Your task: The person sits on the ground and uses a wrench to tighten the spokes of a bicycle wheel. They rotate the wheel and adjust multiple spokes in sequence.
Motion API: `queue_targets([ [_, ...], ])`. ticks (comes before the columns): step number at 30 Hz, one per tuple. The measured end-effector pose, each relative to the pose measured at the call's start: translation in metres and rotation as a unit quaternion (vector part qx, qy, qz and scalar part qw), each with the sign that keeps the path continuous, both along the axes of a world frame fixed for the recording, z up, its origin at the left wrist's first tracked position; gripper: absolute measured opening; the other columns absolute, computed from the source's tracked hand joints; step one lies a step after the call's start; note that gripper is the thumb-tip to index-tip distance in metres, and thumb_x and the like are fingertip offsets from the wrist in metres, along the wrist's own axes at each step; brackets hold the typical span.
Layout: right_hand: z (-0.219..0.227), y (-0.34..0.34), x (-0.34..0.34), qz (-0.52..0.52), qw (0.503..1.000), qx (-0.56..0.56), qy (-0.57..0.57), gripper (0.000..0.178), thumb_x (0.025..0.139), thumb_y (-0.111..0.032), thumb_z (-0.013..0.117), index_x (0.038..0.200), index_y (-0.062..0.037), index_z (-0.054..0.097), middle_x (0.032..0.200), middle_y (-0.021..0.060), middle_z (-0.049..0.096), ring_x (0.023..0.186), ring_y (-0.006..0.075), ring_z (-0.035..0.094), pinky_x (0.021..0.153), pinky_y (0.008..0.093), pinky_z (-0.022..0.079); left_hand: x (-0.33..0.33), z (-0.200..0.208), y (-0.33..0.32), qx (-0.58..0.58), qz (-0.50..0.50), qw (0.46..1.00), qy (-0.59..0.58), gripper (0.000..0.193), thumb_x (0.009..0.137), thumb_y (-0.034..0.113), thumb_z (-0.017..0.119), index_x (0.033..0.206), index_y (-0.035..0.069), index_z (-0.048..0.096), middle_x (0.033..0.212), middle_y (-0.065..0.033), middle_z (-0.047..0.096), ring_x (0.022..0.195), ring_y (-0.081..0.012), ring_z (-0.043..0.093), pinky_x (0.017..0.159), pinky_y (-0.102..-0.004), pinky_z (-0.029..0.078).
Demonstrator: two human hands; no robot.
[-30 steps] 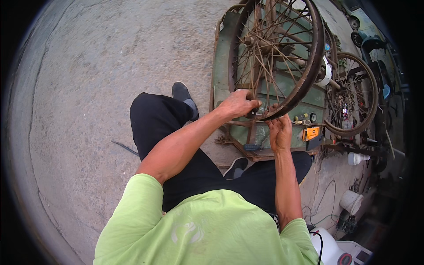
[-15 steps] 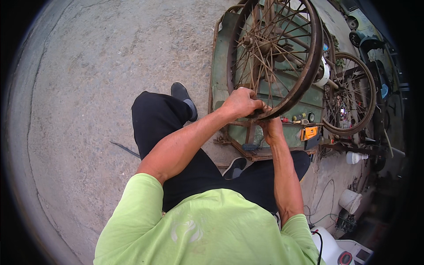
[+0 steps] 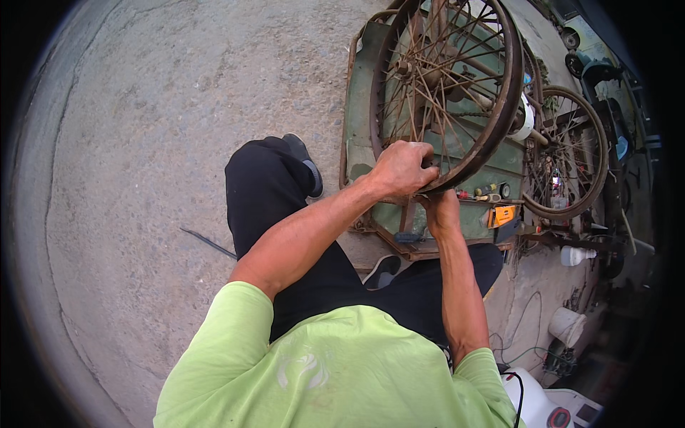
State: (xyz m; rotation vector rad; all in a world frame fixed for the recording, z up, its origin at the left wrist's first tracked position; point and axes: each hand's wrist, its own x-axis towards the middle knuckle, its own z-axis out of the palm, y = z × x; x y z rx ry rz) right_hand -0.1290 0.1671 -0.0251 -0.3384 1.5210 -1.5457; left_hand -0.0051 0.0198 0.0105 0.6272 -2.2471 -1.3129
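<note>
Shifting slightly rightward along the rim since half a second ago, the left hand (image 3: 404,169) is now sitting closer above the right hand (image 3: 442,210); the left knee of the dark trousers (image 3: 258,178) is also leaning further right, while the right hand is staying nearly where it was; the rusty spoked wheel (image 3: 430,75) is standing upright in front of the person, over a green metal panel (image 3: 360,93); the left hand is closing narrowly over its lower rim, thumb and fingers curling; the right hand is reaching up beneath that same rim, its fingertips hiding behind it, so I cannot tell whether it is gripping anything; just right of the right hand, a red-and-yellow-handled tool (image 3: 472,196) and an orange packet (image 3: 501,215) are lying near the panel's edge; further right, a second wheel (image 3: 604,143) is standing; a white bucket (image 3: 567,327) is resting on the ground, lower right.
</note>
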Motion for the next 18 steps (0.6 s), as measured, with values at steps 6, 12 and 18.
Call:
queue_targets([
  [6, 0.000, 0.000, 0.004, -0.003, 1.000, 0.008, 0.007, 0.035, 0.106, -0.040, 0.055, 0.119, -0.0107, 0.070, 0.106, -0.0015, 0.069, 0.097, 0.0110, 0.064, 0.080, 0.0312, 0.051, 0.000, 0.007, -0.015, 0.072, 0.046, 0.996, 0.001, 0.039, 0.085, 0.030, 0.070, 0.099, -0.006, 0.074, 0.097, -0.0281, 0.073, 0.097, -0.0433, 0.072, 0.086, -0.0486, 0.056],
  [12, -0.016, 0.008, -0.010, 0.018, 0.999, 0.006, 0.050, 0.046, 0.109, -0.041, 0.052, 0.125, -0.0012, 0.067, 0.112, 0.0055, 0.073, 0.099, 0.0172, 0.068, 0.083, 0.0346, 0.052, 0.026, -0.008, -0.022, 0.155, 0.089, 0.984, -0.014, 0.040, 0.090, 0.025, 0.065, 0.113, -0.008, 0.071, 0.090, -0.0238, 0.073, 0.082, -0.0341, 0.073, 0.078, -0.0443, 0.056],
  [18, -0.002, -0.001, 0.010, -0.034, 0.996, 0.025, 0.080, 0.042, 0.108, -0.035, 0.052, 0.122, 0.0000, 0.070, 0.095, 0.0010, 0.069, 0.083, 0.0115, 0.063, 0.076, 0.0290, 0.050, 0.018, -0.052, 0.006, 0.322, 0.043, 0.945, 0.022, 0.031, 0.096, 0.002, 0.054, 0.123, -0.005, 0.067, 0.092, -0.0132, 0.073, 0.068, -0.0152, 0.066, 0.063, -0.0326, 0.055],
])
